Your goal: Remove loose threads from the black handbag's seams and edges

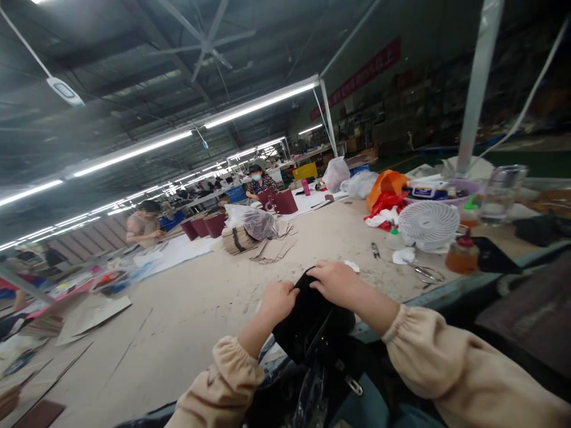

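A black bag (pixel 303 324), soft and dark, stands at the near edge of the worktable, tilted toward me. My left hand (pixel 277 302) grips its upper left edge, thumb and fingers closed together. On the upper right edge, my right hand (pixel 334 286) pinches the black material in the same way. Below the hands hang dark straps and a metal zipper pull (pixel 354 385), with some clear plastic film (pixel 312 389) beside them. The bag's lower part merges with the dark items in my lap and cannot be told apart.
On the worktable (pixel 178 321) lie snips (pixel 375 250), scissors (pixel 426 273), a bottle of orange liquid (pixel 462 254) and a white fan (pixel 429 223) to the right. Bundled brown pieces (pixel 236 241) lie ahead. Co-workers sit across the table.
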### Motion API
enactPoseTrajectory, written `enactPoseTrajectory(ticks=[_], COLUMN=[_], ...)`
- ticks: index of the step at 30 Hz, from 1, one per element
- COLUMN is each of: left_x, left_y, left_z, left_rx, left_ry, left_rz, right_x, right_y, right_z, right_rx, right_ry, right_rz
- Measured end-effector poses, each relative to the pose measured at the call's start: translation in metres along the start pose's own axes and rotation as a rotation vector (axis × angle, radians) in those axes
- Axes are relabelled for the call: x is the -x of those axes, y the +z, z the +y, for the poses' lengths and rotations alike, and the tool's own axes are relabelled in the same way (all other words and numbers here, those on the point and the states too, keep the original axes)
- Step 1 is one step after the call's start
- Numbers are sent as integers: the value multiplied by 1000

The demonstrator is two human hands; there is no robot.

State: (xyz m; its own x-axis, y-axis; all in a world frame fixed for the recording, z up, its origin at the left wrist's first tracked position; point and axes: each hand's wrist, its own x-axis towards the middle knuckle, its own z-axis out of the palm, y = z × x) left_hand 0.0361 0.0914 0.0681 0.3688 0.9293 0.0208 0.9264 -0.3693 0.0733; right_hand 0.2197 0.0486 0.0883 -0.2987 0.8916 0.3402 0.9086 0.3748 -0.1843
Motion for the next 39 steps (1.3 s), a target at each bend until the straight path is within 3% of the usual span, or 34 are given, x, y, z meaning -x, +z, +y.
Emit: enactPoseTrajectory(ticks=[8, 17, 39], left_x=[0, -3, -7], left_y=[1, 7, 5], left_z=[-2, 1, 2], left_rx=[23, 0, 53], left_ry=[-30, 18, 21], left_rz=[-15, -22, -6], right_x=[-18, -24, -33], right_y=[15, 24, 30], right_z=[6, 13, 15], right_rx=[67, 102, 86], right_ry=[29, 108, 120], right_rz=[-72, -60, -42])
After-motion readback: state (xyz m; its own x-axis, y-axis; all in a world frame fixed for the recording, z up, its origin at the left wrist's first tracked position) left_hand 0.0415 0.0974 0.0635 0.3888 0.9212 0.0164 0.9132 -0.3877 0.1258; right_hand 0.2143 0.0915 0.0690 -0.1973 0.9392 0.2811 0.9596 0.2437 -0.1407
